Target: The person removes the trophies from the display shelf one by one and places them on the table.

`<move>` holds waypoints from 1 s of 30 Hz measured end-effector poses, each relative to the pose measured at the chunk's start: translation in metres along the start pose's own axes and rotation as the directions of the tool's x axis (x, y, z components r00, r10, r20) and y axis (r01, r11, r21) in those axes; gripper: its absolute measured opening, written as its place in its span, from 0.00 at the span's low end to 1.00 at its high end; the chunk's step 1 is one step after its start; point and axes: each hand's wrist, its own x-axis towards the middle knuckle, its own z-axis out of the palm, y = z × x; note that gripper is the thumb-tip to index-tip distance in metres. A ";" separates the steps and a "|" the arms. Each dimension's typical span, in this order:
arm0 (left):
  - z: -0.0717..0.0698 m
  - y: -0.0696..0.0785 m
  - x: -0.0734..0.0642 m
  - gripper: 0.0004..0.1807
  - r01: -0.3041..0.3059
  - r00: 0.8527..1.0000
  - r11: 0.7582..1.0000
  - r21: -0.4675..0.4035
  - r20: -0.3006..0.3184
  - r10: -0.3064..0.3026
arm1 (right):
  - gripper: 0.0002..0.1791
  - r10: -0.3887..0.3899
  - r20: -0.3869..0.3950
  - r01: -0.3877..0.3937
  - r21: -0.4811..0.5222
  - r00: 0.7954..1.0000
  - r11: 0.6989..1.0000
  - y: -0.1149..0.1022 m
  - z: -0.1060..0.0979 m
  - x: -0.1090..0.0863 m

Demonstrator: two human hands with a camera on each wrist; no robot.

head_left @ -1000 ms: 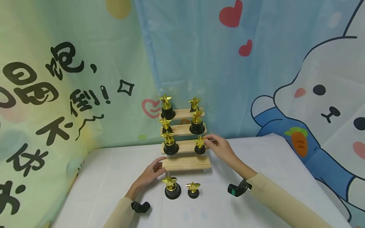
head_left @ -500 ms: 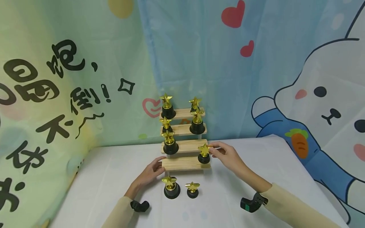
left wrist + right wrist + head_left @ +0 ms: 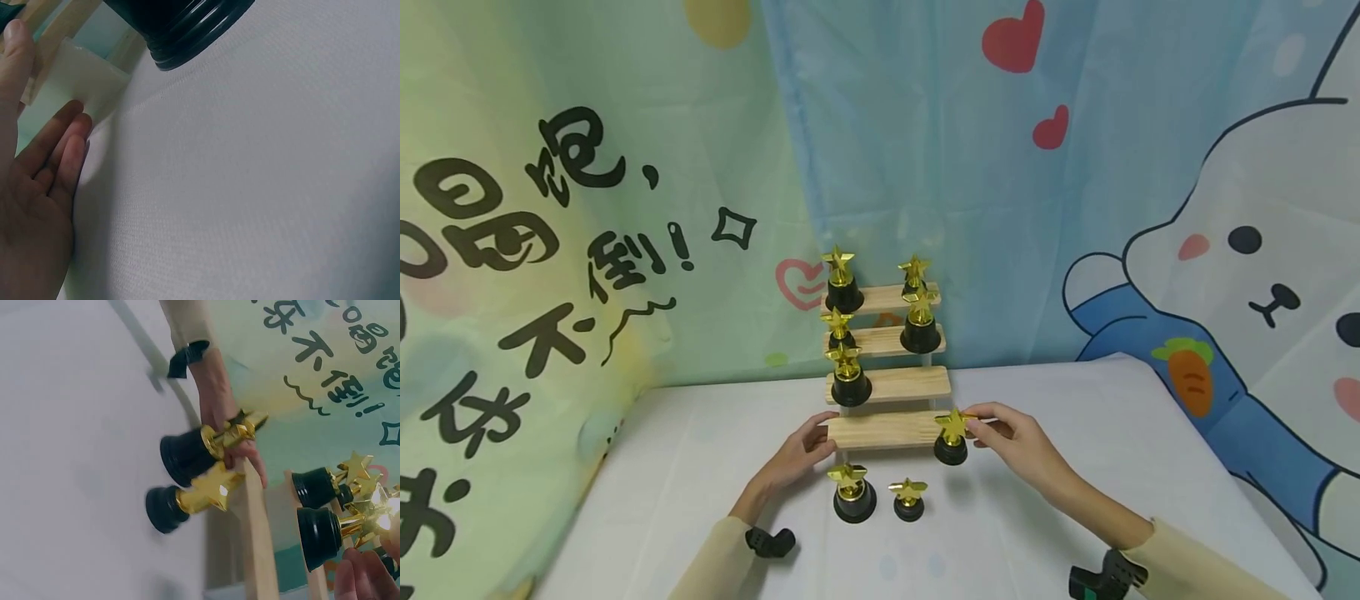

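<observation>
Apparently mid-transfer, the right hand (image 3: 1017,446) pinches a small gold-star trophy (image 3: 952,442) by its star near the right end of the lowest wooden shelf (image 3: 880,431), the left hand (image 3: 796,457) rests with fingers extended at its left end, and the next move likely calls for lowering that trophy upright onto the white tablecloth (image 3: 985,546).

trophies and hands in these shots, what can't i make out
Head view: lower part of the small trophy on the top shelf, mostly hidden by the large trophy in front.
Left wrist view: upper part of a trophy, cut off by the top edge.
Right wrist view: much of the right hand, cut off by the frame; the held trophy's star, partly lost in glare.
</observation>
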 end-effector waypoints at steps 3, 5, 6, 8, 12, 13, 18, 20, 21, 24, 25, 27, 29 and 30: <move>0.000 0.001 0.000 0.31 -0.008 1.000 1.000 0.008 0.001 0.008 | 0.20 0.036 0.011 -0.036 0.021 0.999 0.999 0.003 0.000 -0.007; 0.000 0.001 0.000 0.31 -0.013 1.000 1.000 0.013 0.000 0.013 | 0.20 0.052 0.014 -0.052 0.024 0.999 0.998 0.004 0.000 -0.011; 0.000 0.001 0.000 0.31 -0.017 1.000 1.000 0.018 0.002 0.017 | 0.20 0.058 0.015 -0.059 0.028 0.998 0.998 0.004 0.000 -0.013; 0.000 0.000 0.001 0.31 -0.014 1.000 1.000 0.020 0.006 0.014 | 0.20 0.068 0.017 -0.068 0.043 0.998 0.997 0.004 0.000 -0.016; 0.000 -0.001 0.001 0.31 -0.003 1.000 1.000 0.015 0.000 0.003 | 0.20 0.078 0.033 -0.080 0.065 0.996 0.995 0.005 0.002 -0.021; 0.000 -0.001 0.001 0.31 0.002 1.000 1.000 0.011 -0.004 -0.002 | 0.20 0.080 0.036 -0.083 0.071 0.996 0.994 0.006 0.002 -0.023; 0.001 -0.001 0.001 0.31 -0.005 1.000 1.000 0.010 -0.003 0.005 | 0.20 0.093 0.047 -0.097 0.073 0.995 0.993 0.014 0.005 -0.027; 0.002 0.000 0.000 0.31 -0.001 1.000 1.000 0.007 -0.004 0.001 | 0.19 0.100 0.050 -0.104 0.076 0.994 0.992 0.017 0.006 -0.029; 0.002 0.001 0.000 0.31 0.000 1.000 1.000 0.003 -0.004 0.000 | 0.19 0.104 0.052 -0.108 0.077 0.993 0.991 0.019 0.006 -0.029; 0.002 0.002 0.000 0.31 0.007 1.000 1.000 -0.003 -0.012 -0.007 | 0.20 0.104 0.059 -0.109 0.086 0.993 0.990 0.025 0.007 -0.031; 0.002 0.002 0.000 0.31 0.011 1.000 1.000 -0.007 -0.014 -0.011 | 0.20 0.108 0.061 -0.113 0.089 0.992 0.990 0.028 0.007 -0.032; 0.002 0.002 0.000 0.31 0.003 1.000 1.000 -0.002 -0.013 -0.003 | 0.20 0.112 0.063 -0.117 0.093 0.992 0.989 0.033 0.009 -0.033; 0.002 0.001 0.000 0.31 0.000 1.000 1.000 0.002 -0.010 0.000 | 0.20 0.108 0.066 -0.114 0.093 0.992 0.989 0.038 0.010 -0.034; 0.002 0.000 0.000 0.31 -0.003 1.000 1.000 0.002 -0.008 0.003 | 0.20 0.109 0.068 -0.115 0.096 0.992 0.989 0.041 0.011 -0.034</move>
